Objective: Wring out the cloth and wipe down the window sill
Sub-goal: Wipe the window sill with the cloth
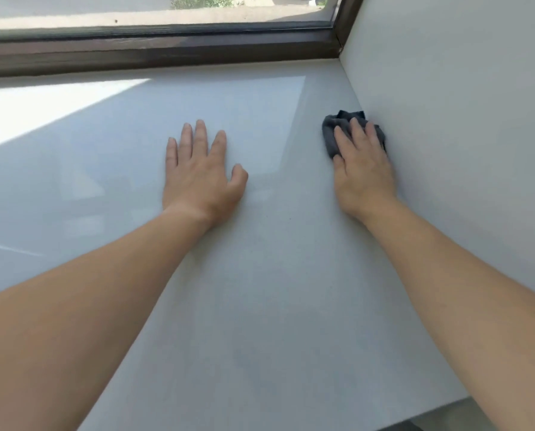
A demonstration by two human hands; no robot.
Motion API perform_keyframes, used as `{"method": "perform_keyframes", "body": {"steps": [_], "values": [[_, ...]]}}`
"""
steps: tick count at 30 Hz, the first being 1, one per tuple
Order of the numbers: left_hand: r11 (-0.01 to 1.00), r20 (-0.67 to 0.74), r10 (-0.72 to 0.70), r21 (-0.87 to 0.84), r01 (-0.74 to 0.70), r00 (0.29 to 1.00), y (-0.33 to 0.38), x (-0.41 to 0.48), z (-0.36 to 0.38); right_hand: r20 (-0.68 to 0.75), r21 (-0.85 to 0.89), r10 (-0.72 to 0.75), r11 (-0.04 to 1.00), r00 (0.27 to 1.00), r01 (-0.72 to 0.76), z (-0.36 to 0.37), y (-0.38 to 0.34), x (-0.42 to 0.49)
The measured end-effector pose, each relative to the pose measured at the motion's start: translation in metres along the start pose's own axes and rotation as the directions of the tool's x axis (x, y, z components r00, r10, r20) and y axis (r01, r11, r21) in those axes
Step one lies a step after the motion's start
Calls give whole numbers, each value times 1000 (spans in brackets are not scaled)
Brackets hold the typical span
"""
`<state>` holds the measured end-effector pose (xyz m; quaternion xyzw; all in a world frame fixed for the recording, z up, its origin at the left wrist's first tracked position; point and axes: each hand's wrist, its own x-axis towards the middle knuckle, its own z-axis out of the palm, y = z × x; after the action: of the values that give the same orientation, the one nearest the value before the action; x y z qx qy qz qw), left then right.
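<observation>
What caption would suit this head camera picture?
Right hand presses a dark cloth into the sill's corner by the wall; left hand lies flat.

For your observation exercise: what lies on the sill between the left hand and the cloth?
Nothing: the head view shows only bare window sill between the left hand and the cloth.

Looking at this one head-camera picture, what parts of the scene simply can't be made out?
- Most of the dark cloth: the right hand lies over it, so its size and wetness stay unknown.
- The sill under the left hand: covered by the palm.
- The sill's left end: cut off by the picture's edge.
- The street beyond the window frame: only a blurred strip shows.
</observation>
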<state>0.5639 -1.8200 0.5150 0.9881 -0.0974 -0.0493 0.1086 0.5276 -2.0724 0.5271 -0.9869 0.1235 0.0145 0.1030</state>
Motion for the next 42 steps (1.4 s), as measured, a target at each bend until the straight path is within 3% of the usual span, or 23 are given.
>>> {"method": "perform_keyframes", "body": {"steps": [2, 6, 8, 10, 12, 13, 18, 24, 29, 30, 35, 37, 40, 42], "values": [[1000, 24, 7, -29, -7, 1000, -1, 0, -2, -7, 4, -30, 1000, 1000, 30, 6, -15, -14], [999, 83, 35, -27, -33, 996, 1, -12, -11, 95, 37, -347, 938, 933, 345, 10, -11, -48], [998, 40, 66, -21, -65, 997, 5, -31, -14, 81, 40, -266, 964, 961, 263, 5, 4, -42], [990, -17, 124, -60, -125, 992, 14, -62, -16, 38, 11, -64, 998, 997, 63, 3, 11, -37], [978, -35, 176, -105, -179, 984, 23, -98, -14, -8, -15, 48, 999, 999, -48, 6, 1, -41], [976, -20, 185, -112, -186, 983, 26, -114, -11, -24, -26, 36, 999, 999, -37, 9, -8, -48], [984, 57, 157, -92, -151, 986, 27, -153, 7, 56, 18, -290, 957, 955, 290, 14, -10, -85], [982, 36, 182, -52, -180, 983, 28, -152, 13, 5, -3, 33, 999, 999, -33, 5, 15, -69], [982, 23, 183, -46, -181, 983, 27, -152, 14, 44, 21, -257, 966, 965, 256, 13, 8, -138], [982, 18, 182, -47, -181, 983, 27, -152, 14, 60, 25, -261, 965, 963, 260, 10, 18, -142], [982, 19, 185, -52, -184, 982, 28, -152, 15, -14, 1, 83, 997, 996, -83, 9, 25, -148], [983, 24, 181, -44, -179, 983, 28, -152, 15, -40, 7, -5, 1000, 999, 5, 17, 2, -172], [984, 34, 175, -46, -174, 984, 27, -152, 14, 22, 14, -274, 962, 961, 274, 20, 5, -199], [983, 39, 178, -60, -175, 983, 25, -152, 13, 27, 25, -247, 969, 969, 246, 13, 26, -192]]}}
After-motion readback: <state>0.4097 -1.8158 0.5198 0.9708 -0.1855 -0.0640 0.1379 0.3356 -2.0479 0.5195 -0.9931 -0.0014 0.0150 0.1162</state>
